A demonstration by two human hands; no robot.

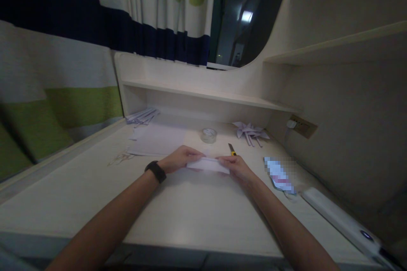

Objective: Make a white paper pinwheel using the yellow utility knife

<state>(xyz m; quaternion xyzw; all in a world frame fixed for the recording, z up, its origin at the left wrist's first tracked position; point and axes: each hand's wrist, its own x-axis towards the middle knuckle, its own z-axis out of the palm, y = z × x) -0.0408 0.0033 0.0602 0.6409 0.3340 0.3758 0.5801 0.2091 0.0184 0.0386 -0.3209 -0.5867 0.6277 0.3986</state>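
A narrow folded strip of white paper (pixel 208 164) lies on the pale desk (pixel 178 216) in front of me. My left hand (pixel 178 159), with a black band on its wrist, pinches the strip's left end. My right hand (pixel 235 166) presses fingers on the strip's right end. Both hands rest low on the desk surface. A yellow-handled utility knife (pixel 232 149) lies just beyond my right hand.
A roll of clear tape (pixel 209 135) stands behind the strip. White sheets (pixel 157 139) and folded paper pieces (pixel 142 116) lie at the back left, paper pinwheel shapes (pixel 250 131) at the back right. A white power bank (pixel 341 218) and a blurred card (pixel 280 175) lie at right.
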